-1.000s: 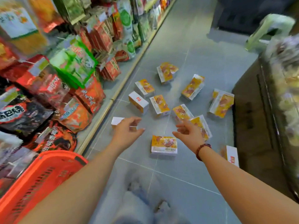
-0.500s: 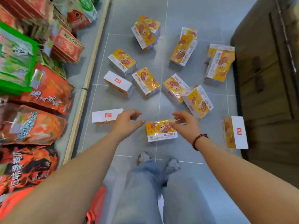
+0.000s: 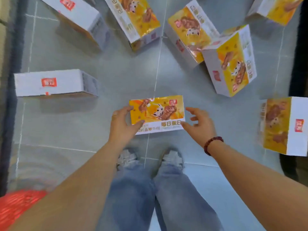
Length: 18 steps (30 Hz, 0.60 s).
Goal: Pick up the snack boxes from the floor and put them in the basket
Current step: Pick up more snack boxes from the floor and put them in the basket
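An orange and white snack box [image 3: 157, 112] lies flat on the grey tiled floor just beyond my shoes. My left hand [image 3: 122, 125] holds its left end, index finger over the far edge and thumb on the printed face. My right hand [image 3: 199, 125] is at the right end with its fingers spread; only the thumb touches the box's near right corner. A blurred corner of the red basket [image 3: 15, 206] shows at the bottom left, behind my left forearm.
Several more snack boxes lie around: one white side up at left [image 3: 55, 82], others at top left [image 3: 75, 15], top centre [image 3: 135, 19], upper right [image 3: 231, 64] and right [image 3: 283, 125]. A dark shelf base [image 3: 10, 97] runs along the left, a dark cabinet [image 3: 300, 64] on the right.
I have bent much lower, so the boxes look far bigger. Both hands moved down to the nearest box; my left hand has taken hold of its left end.
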Each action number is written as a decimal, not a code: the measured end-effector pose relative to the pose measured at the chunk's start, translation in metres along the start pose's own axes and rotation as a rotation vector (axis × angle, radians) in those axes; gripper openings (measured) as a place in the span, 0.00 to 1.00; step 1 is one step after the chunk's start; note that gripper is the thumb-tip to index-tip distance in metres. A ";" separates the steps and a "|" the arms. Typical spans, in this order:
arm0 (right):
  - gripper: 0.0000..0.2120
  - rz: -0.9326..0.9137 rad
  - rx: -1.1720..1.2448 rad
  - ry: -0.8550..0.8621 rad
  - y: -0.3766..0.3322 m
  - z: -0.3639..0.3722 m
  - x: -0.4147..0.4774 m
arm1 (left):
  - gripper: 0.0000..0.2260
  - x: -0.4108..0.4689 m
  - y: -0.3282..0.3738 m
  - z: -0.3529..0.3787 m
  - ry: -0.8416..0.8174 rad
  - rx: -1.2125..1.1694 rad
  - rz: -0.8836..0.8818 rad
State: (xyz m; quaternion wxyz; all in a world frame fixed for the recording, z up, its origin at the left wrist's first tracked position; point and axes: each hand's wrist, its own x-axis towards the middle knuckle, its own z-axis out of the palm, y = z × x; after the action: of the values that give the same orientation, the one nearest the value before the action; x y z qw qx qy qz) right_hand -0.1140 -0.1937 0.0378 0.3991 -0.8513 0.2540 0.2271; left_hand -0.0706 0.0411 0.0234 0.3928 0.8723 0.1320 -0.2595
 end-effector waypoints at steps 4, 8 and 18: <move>0.40 0.020 -0.098 -0.080 0.038 0.041 0.045 | 0.38 0.035 -0.046 0.041 -0.041 0.074 0.015; 0.54 0.106 0.037 -0.044 0.052 0.079 0.083 | 0.43 0.056 -0.081 0.065 0.006 0.043 -0.006; 0.58 0.215 0.123 0.009 0.046 0.094 0.087 | 0.48 0.057 -0.084 0.076 0.005 -0.215 -0.077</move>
State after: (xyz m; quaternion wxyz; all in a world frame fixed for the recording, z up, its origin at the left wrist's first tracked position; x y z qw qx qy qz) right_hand -0.0930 -0.1665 -0.0937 0.4226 -0.7941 0.3591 0.2487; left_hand -0.0862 0.0404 -0.1030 0.4736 0.8200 0.1938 -0.2565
